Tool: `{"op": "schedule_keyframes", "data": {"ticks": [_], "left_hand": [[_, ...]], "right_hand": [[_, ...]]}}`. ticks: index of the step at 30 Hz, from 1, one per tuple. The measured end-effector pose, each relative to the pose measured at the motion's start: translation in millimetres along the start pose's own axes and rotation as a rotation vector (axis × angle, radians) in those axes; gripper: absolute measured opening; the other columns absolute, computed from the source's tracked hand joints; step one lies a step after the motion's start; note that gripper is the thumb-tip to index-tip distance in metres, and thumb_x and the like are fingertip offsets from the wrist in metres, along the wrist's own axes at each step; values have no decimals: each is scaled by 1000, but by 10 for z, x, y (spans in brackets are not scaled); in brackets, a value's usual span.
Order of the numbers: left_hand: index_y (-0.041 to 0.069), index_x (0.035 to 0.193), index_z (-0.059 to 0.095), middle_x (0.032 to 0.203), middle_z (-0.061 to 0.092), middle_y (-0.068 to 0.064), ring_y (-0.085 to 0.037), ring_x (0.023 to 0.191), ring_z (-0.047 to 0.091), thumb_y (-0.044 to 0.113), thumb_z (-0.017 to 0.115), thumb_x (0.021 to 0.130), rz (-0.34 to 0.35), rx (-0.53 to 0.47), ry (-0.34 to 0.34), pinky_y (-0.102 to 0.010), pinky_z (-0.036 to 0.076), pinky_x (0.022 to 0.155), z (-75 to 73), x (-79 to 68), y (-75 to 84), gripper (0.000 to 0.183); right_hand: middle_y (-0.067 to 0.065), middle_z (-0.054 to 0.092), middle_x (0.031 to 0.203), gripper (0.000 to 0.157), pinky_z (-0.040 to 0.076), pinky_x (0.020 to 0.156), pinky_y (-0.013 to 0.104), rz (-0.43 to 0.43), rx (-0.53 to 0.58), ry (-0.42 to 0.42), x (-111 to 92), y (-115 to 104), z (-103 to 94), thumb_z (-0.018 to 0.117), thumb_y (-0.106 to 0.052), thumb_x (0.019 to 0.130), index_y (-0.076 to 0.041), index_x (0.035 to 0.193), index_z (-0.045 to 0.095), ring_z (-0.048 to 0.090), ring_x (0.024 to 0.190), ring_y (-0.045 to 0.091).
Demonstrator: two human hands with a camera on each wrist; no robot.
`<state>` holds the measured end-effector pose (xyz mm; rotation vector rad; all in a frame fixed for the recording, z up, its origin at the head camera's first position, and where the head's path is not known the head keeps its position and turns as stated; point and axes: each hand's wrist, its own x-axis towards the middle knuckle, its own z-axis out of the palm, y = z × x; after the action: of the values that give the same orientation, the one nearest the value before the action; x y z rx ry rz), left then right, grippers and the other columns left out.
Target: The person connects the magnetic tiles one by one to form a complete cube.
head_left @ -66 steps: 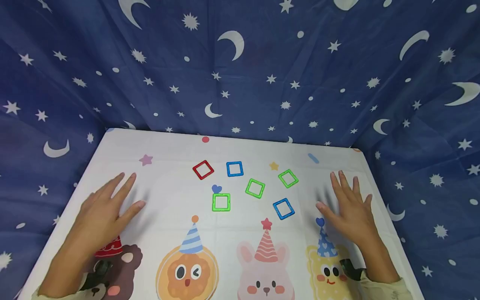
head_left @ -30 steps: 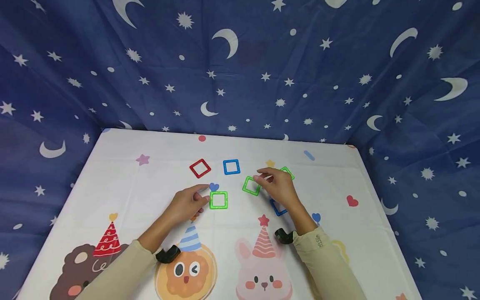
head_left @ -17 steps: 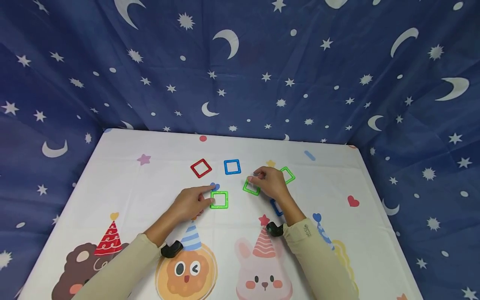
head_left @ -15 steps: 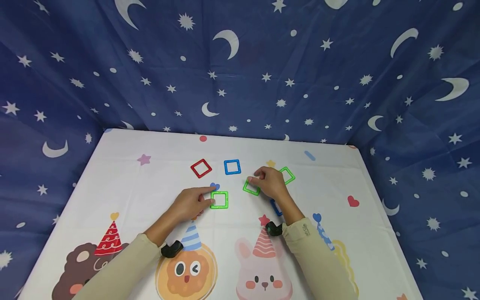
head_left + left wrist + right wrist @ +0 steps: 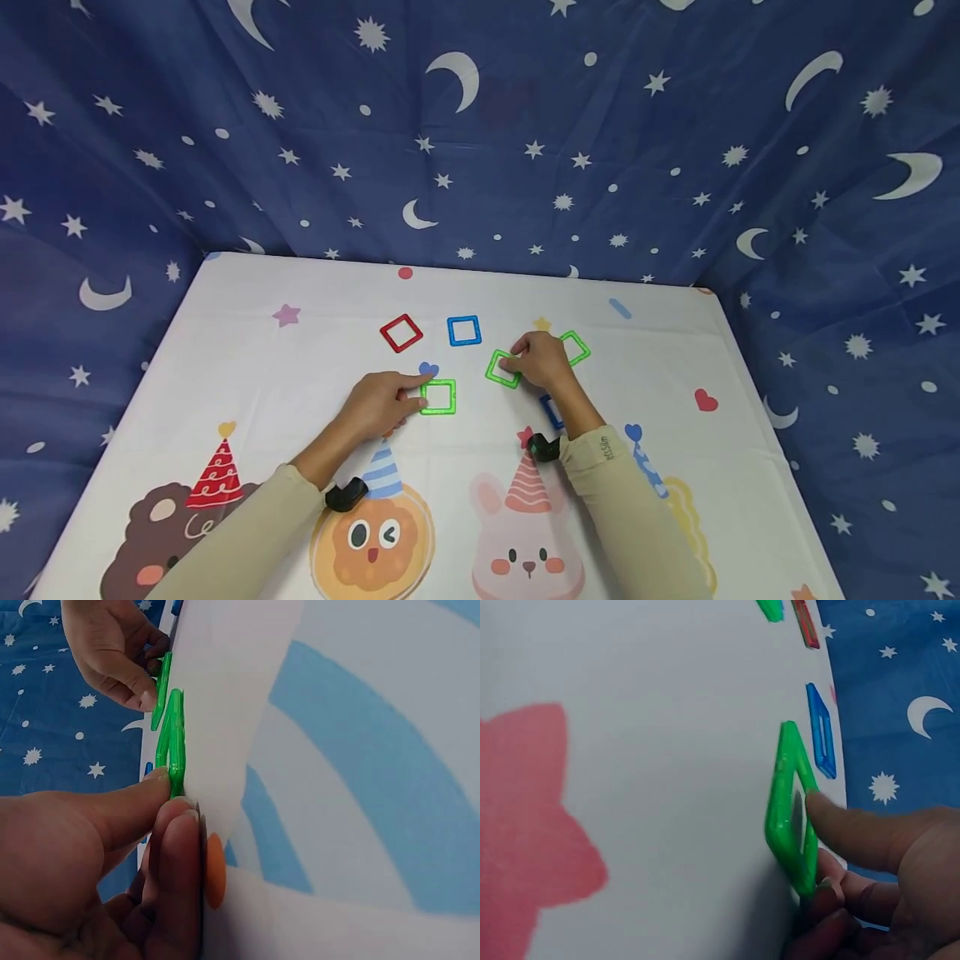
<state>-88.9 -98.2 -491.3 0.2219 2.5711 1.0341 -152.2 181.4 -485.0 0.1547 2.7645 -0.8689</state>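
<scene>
Two green square frames lie in the middle of the table in the head view. My left hand (image 5: 378, 404) pinches the left side of the nearer green square (image 5: 453, 397) between thumb and fingers. The left wrist view shows that green square (image 5: 177, 735) nearly edge-on, thumb on one face and fingertips at the other. My right hand (image 5: 542, 362) pinches the right corner of the other green square (image 5: 492, 366). In the right wrist view its thumb (image 5: 855, 832) presses the upper side of this green square (image 5: 780, 802), with the other fingers curled at the lower corner.
Behind the held pieces lie a red square (image 5: 390, 342) and a blue square (image 5: 466, 343). A third green square (image 5: 582, 342) and another blue square (image 5: 550, 412) are partly covered by the right hand and wrist. A starry blue curtain (image 5: 510, 200) rises beyond the white printed table (image 5: 337, 317).
Both hands have come in from the table's sides, where they were spread, to one green square each. In the last half second the right-hand green square shows more from under the fingers.
</scene>
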Motion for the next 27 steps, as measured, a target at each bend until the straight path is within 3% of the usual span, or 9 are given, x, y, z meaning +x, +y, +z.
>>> {"op": "schedule_keyframes", "data": {"ticks": [7,17,27], "left_hand": [[27,140,63,64,52,-1,-15,44,53,26,77,92,-29,-31,-3,-23,34,42,-7,-9,9,50],[26,140,63,65,52,-2,-16,46,53,26,78,91,-29,-30,12,-23,34,42,8,-12,1,51],[26,135,67,66,53,-2,-15,45,51,28,82,87,-20,-22,33,-24,33,44,26,-7,-19,50]], "right_hand": [[5,65,76,18,45,59,28,13,-3,12,-33,-38,17,82,-22,87,-10,79,72,59,72,20],[4,64,78,24,43,59,28,17,-53,-110,-62,-18,-46,81,-31,88,-11,80,70,58,72,19],[2,61,82,29,40,62,30,49,167,-187,-87,55,-151,79,-39,88,-13,80,70,53,76,20]]}}
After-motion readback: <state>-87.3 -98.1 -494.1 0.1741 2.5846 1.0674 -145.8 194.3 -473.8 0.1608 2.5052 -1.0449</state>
